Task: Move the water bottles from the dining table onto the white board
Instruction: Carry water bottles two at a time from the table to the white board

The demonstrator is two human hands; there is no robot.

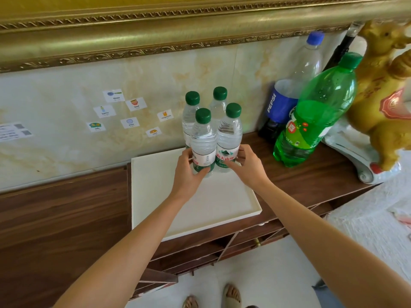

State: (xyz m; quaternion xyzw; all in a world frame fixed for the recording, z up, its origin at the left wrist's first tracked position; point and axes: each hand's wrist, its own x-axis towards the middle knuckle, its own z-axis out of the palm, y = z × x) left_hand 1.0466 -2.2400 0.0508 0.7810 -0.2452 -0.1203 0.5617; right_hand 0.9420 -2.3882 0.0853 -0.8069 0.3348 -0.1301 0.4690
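Several clear water bottles with green caps stand upright in a tight cluster at the far edge of the white board [155, 196], which lies on a dark wooden sideboard. My left hand [189, 172] grips the front left bottle [203, 138] around its label. My right hand [246, 165] grips the front right bottle [230, 134] at its lower part. Two more bottles [219, 105] stand right behind them, near the wall.
A large Pepsi bottle [287, 103] and a large green soda bottle [315, 112] stand to the right on the sideboard [55, 218]. A golden figurine [382, 103] on a white base sits at the far right. Small picture cards are stuck on the wall [131, 112].
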